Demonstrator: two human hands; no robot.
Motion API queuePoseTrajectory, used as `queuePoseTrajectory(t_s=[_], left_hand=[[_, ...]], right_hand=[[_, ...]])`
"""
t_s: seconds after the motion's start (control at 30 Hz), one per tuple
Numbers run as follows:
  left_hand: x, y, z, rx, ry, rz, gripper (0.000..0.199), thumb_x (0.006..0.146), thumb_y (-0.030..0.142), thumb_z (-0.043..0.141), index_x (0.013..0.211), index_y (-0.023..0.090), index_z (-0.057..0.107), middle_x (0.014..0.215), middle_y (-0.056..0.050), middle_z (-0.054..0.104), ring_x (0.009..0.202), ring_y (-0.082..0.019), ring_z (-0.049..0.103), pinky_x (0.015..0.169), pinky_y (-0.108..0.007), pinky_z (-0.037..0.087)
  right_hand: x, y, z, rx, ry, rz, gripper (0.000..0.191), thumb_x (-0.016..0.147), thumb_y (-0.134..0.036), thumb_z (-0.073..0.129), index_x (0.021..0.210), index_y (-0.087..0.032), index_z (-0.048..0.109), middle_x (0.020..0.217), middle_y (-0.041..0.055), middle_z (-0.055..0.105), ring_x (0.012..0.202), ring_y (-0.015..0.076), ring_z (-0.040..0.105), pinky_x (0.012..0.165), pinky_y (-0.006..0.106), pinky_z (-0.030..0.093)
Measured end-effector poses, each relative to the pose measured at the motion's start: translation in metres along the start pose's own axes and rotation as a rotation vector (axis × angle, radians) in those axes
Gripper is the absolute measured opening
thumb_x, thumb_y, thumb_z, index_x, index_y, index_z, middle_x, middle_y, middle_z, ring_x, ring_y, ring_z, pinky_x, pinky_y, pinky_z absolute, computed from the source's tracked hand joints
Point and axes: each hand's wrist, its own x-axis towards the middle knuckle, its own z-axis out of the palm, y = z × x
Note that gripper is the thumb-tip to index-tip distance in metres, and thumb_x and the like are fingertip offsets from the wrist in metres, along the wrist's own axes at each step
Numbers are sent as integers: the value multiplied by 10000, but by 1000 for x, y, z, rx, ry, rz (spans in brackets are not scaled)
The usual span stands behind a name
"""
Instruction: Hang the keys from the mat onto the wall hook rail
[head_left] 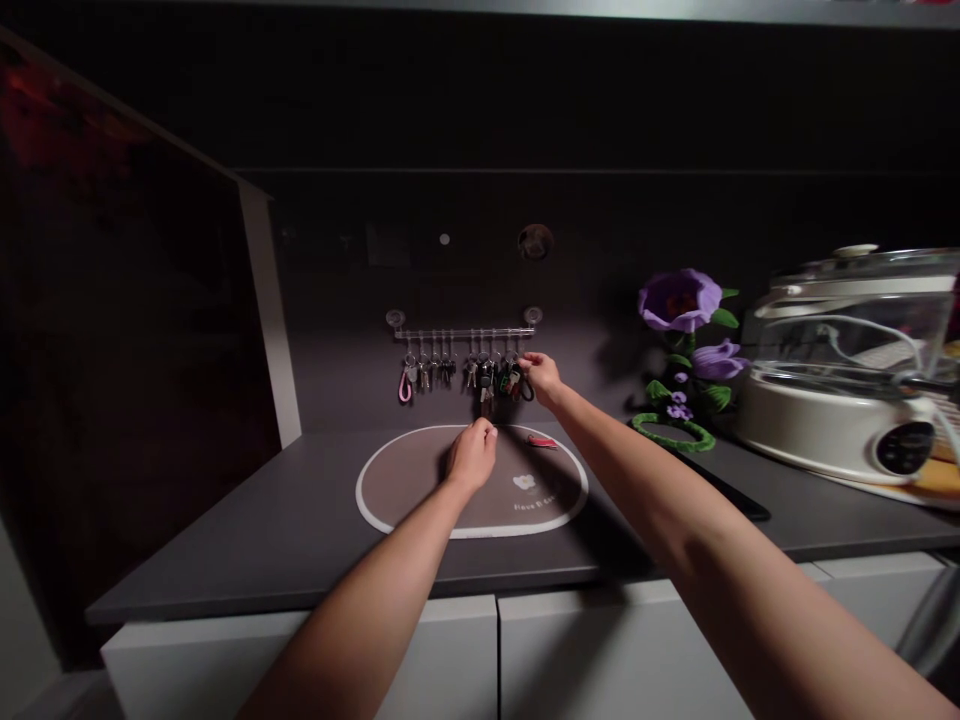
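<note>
A dark worktop [247, 530] carried an oval mat [405, 485], its long axis running left to right. Over it, the left hand [474, 452] had its fingers curled, though whether around anything could not be told. A small red object [541, 441] lay sideways near the mat's far edge. Beyond, the right hand [541, 376] had its fingertips at the right end of the hanging key bunches [487, 378]; any grip was unclear. These pointed downward from a clear rail [465, 333], horizontal along the dark wall [337, 290].

The keys [487, 390] look metal, the rack [465, 333] glossy plastic.
</note>
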Motion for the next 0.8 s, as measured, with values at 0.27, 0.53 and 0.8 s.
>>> queuePoseTrajectory(t_s=[0.27,0.53,0.8], left_hand=[[-1,-1,0,-33,-33,32,186,843,261,367,807,190,535,840,-57,611,781,-150,543,715,-252,382],[-1,-4,2,-69,-74,90,151,822,232,400,809,183,542,841,-43,611,767,-138,541,713,-250,398],[1,-10,6,-69,-125,131,142,809,218,419,796,186,557,819,-36,604,763,-135,537,720,-252,411]], right_hand=[[-23,3,-19,-147,-9,-64,291,658,-158,598,947,-139,564,928,67,611,822,121,566,797,267,441],[-70,23,-57,-356,-90,9,177,710,-186,536,866,-124,592,819,47,624,693,102,537,704,240,434],[-95,31,-76,-836,-239,-87,113,725,-248,560,721,-150,616,700,17,629,613,100,519,613,204,362]])
